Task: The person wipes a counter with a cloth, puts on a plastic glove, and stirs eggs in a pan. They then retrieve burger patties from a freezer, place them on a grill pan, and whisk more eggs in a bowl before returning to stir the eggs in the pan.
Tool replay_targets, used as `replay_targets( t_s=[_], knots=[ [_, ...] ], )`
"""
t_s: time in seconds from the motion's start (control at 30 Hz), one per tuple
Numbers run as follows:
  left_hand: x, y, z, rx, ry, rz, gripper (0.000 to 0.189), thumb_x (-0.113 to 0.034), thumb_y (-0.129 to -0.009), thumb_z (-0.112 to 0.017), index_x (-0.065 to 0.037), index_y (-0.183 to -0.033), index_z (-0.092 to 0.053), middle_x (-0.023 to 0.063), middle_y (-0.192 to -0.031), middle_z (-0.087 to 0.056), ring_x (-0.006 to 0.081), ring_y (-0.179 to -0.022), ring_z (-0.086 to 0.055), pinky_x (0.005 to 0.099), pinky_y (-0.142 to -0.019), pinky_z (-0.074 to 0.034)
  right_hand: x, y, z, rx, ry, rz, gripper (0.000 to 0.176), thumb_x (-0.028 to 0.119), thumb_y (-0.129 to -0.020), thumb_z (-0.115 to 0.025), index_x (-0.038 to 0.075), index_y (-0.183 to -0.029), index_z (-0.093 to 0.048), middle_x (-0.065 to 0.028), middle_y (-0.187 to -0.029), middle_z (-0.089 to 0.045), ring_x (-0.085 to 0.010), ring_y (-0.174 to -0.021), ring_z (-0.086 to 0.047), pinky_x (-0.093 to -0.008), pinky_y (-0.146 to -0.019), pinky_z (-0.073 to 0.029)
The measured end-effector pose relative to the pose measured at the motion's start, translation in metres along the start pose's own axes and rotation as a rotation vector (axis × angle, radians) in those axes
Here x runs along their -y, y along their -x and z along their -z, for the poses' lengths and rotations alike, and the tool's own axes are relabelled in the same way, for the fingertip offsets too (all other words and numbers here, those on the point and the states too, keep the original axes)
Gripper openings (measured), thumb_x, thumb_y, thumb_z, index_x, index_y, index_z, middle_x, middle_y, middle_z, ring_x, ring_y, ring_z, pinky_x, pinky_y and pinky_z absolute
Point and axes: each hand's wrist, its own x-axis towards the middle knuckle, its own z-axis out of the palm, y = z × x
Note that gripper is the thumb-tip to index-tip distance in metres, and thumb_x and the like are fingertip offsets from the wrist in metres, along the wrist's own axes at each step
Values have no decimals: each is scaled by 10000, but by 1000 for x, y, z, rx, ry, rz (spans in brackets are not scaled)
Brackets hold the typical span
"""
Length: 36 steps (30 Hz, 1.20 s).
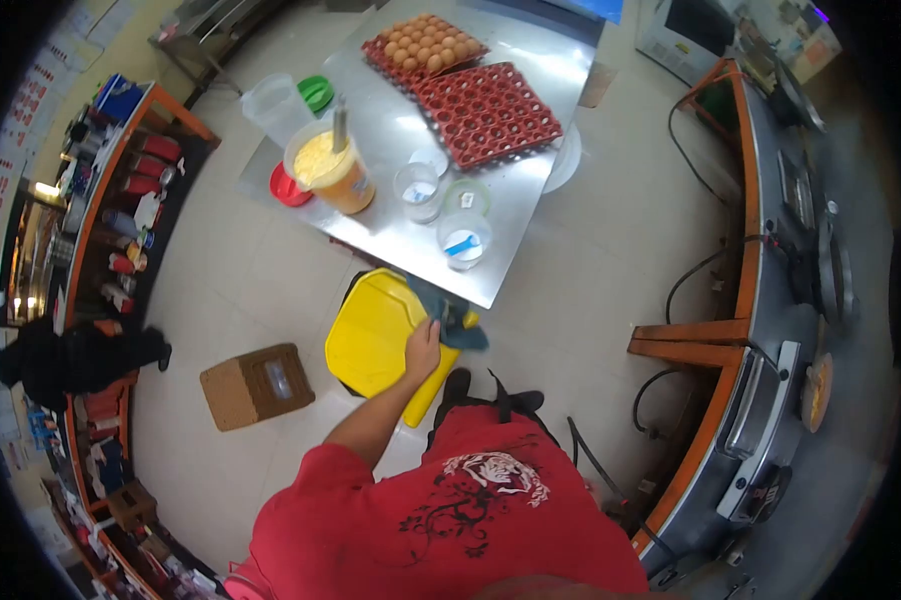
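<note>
My left hand [423, 347] is closed at the edge of a dark blue-green cloth [452, 314], which hangs beside the table's near corner. Below the hand and cloth is a yellow bin lid [372, 335], with a yellow edge running down to the right of my forearm. My right hand is out of sight. On the steel table [390, 245] stand a jug of yellow beaten egg [345, 185] with a whisk-like handle in it, and clear tubs [417, 193], one with a blue scoop [462, 245].
Brown eggs [430, 45] sit on a red tray beside an emptied red tray [490, 115]. A brown box [257, 386] is on the floor at left. Orange-framed shelves [88, 210] line the left; a person in black [70, 362] is there. Steel counters with griddles [770, 400] run along the right.
</note>
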Motion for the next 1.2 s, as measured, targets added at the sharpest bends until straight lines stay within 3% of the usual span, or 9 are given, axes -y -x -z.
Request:
replay_targets(
  t_s=[0.1, 0.27, 0.37, 0.4, 0.73, 0.83, 0.9, 0.97, 1.2],
  knots=[
    [-13, 25, -38, 159, 139, 200, 369, -311, -1064, -501, 26, -1058, -653, 285, -907, -675, 465, -880, -666, 493, -760, -496, 17, -30, 19, -33, -55, -51, 303, 82, -971, -537, -3, -1259, -580, -99, -880, -636, -189, -692, -621, -322, -579, -500],
    [-9, 34, -144, 399, 234, 98, 352, -306, -1057, -517, 16, -1059, -659, 255, -887, -679, 407, -855, -668, 453, -763, -493, 57, -122, 61, 46, 62, -99, 334, 106, -952, -560, 80, -1283, -604, -97, -920, -674, -203, -758, -663, -369, -602, -525],
    [-108, 20, -154, 366, 202, 42, 344, -299, -1058, -517, 11, -1079, -664, 219, -854, -680, 350, -823, -668, 426, -768, -501, 121, -161, 79, 46, 162, -33, 356, 30, -945, -463, 2, -1285, -564, -149, -958, -667, -258, -718, -662, -396, -603, -546],
    [-135, 6, -158, 476, 220, 192, 324, -276, -1054, -527, 12, -1092, -670, 191, -868, -686, 284, -837, -669, 402, -794, -509, 133, -184, 90, 77, 103, -42, 361, 107, -953, -564, 80, -1312, -595, -99, -955, -679, -213, -779, -664, -354, -602, -502],
    [-306, -162, -291, -11, 258, -87, 275, -212, -1026, -596, 54, -1051, -662, 138, -931, -697, 216, -869, -636, 364, -810, -498, 301, -325, 211, 122, 296, 254, 388, 130, -875, -649, 45, -1253, -636, -118, -902, -687, -189, -778, -666, -351, -624, -521],
    [-333, -269, -313, -57, 579, -102, 246, -193, -1016, -619, 45, -970, -662, 66, -924, -667, 179, -839, -587, 356, -778, -485, 359, -371, 227, 60, 347, 462, 402, 127, -886, -610, 29, -1276, -628, -117, -937, -687, -194, -701, -645, -330, -602, -522],
    [-347, -354, -305, -115, 526, -302, 196, -210, -1035, -599, -29, -1002, -668, 23, -881, -620, 125, -786, -547, 307, -727, -471, 399, -395, 233, 37, 292, 514, 401, 131, -895, -612, 33, -1283, -630, -114, -927, -680, -187, -700, -640, -329, -611, -521],
    [-422, -391, -278, -113, 703, -237, 195, -214, -1046, -586, -38, -1007, -661, 12, -885, -618, 109, -773, -539, 281, -701, -458, 437, -415, 242, 44, 231, 470, 399, 128, -907, -612, 46, -1296, -629, -113, -938, -674, -187, -737, -643, -333, -634, -524],
    [-494, -571, -268, -476, 627, -287, 294, -198, -1046, -568, 52, -1198, -599, 110, -1112, -653, 194, -976, -613, 334, -890, -495, 538, -456, 280, 47, 245, 139, 365, 124, -953, -590, 50, -1308, -626, -109, -976, -660, -210, -865, -639, -380, -701, -525]
  ],
)
